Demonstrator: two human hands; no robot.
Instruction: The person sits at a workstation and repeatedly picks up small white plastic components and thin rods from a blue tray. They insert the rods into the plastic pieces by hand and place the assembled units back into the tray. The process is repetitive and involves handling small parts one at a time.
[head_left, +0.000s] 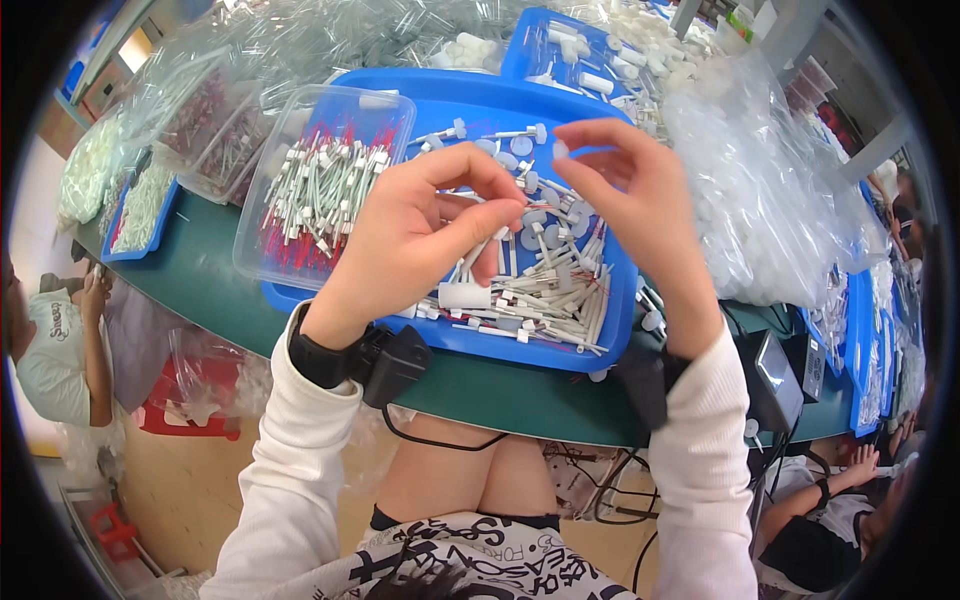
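My left hand (430, 225) is closed in a pinch over the blue tray (450, 90). A white cable lead (470, 262) hangs from its fingers, with thin reddish wire ends showing past the fingertips. To its right, my right hand (635, 180) is raised with thumb and index curled toward each other. Something small and whitish shows between those fingertips, too small to name. Beneath both hands lie many white cable leads (570, 300) with connectors and round translucent caps (522, 146). Next to my left wrist, a white cylinder (464, 296) lies on the leads.
A clear plastic box (255, 235) full of leads with red wires overlaps the tray's left side. Plastic bags (770, 190) bulge at the right, with a second blue tray (530, 40) behind. Black devices (775, 375) stand on the green table (215, 270). Other people sit at both sides.
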